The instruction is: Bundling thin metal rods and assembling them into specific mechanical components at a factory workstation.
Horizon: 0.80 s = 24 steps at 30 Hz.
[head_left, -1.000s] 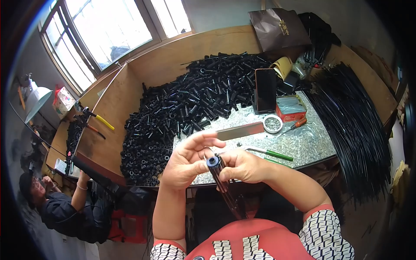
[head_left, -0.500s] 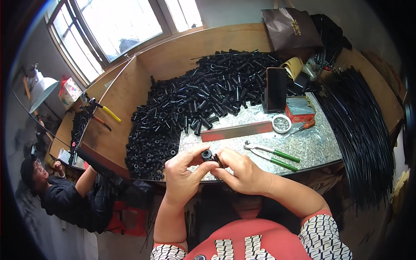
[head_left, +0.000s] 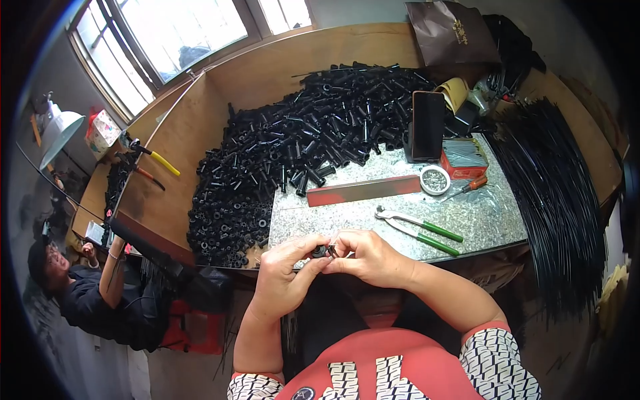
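Note:
A small black plastic tube piece (head_left: 322, 252) is pinched between both my hands at the near edge of the stone slab (head_left: 480, 217). My left hand (head_left: 283, 273) grips it from the left with thumb and fingers. My right hand (head_left: 370, 257) closes on it from the right. Most of the piece is hidden by my fingers. Just beyond my hands lies a big heap of black tube pieces (head_left: 293, 153).
Green-handled pliers (head_left: 420, 230), a long red bar (head_left: 363, 191), a small round dish of screws (head_left: 435, 180), a red box (head_left: 465, 160) and an upright phone (head_left: 427, 125) sit on the slab. Black rods (head_left: 550, 193) lie at the right. Another person (head_left: 93, 293) works at the lower left.
The long black part seen hanging from my hands a second ago is gone from view. My hands have drawn closer together around the small piece at the slab's edge.

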Each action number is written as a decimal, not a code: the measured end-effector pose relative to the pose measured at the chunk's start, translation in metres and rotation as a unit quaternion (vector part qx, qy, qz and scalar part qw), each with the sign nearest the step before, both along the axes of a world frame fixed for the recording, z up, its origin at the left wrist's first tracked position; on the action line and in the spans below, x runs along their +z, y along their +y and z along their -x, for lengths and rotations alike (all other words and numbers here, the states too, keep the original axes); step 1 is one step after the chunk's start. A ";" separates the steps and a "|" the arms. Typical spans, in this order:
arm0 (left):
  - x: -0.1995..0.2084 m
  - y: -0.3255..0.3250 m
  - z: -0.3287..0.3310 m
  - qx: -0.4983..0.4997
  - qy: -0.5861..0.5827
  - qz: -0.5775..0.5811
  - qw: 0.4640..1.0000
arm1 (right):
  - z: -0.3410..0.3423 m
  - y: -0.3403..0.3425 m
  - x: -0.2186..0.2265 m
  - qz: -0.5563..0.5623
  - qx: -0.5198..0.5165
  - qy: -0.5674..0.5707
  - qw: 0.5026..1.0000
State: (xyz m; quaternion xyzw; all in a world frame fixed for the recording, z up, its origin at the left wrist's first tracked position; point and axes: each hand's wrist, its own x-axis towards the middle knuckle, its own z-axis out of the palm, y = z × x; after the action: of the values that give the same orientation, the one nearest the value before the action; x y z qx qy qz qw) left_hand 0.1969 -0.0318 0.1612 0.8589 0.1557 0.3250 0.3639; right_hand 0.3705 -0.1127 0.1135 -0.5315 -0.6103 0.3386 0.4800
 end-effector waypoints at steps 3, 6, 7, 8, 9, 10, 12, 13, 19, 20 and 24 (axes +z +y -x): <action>-0.010 -0.010 -0.003 0.042 -0.008 0.027 0.999 | 0.006 0.004 -0.009 -0.023 -0.028 0.005 0.999; -0.038 -0.015 -0.005 0.079 -0.027 0.048 0.995 | 0.015 0.004 -0.011 -0.065 -0.055 -0.024 0.996; -0.050 -0.016 -0.010 0.090 -0.058 0.033 0.994 | 0.019 0.004 -0.014 -0.077 -0.069 -0.030 0.994; -0.057 -0.017 -0.013 0.102 -0.088 0.017 0.991 | 0.020 0.005 -0.015 -0.076 -0.068 -0.030 0.994; -0.053 -0.022 -0.014 0.079 -0.077 0.051 0.993 | 0.021 0.006 -0.016 -0.081 -0.070 -0.015 0.994; -0.058 -0.021 -0.015 0.081 -0.077 0.052 0.992 | 0.023 0.007 -0.017 -0.086 -0.073 0.001 0.994; -0.069 -0.017 -0.017 0.025 -0.125 0.175 0.976 | 0.028 0.008 -0.022 -0.117 -0.075 -0.008 0.990; -0.070 -0.016 -0.016 0.020 -0.110 0.175 0.978 | 0.029 0.009 -0.025 -0.149 -0.080 -0.017 0.985; -0.072 -0.013 -0.017 0.012 -0.133 0.185 0.974 | 0.026 0.011 -0.026 -0.095 -0.038 -0.030 0.994; -0.074 -0.012 -0.017 0.014 -0.133 0.185 0.974 | 0.028 0.010 -0.026 -0.094 -0.036 -0.031 0.994; -0.078 -0.010 -0.017 0.031 -0.144 0.149 0.978 | 0.031 0.011 -0.030 -0.104 -0.061 -0.024 0.992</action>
State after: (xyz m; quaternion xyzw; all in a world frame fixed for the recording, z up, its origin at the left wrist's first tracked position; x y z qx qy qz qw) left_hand 0.2137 -0.0417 0.0836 0.7343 0.1748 0.4294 0.4958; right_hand 0.3397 -0.1022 0.0837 -0.5231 -0.6200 0.2307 0.5373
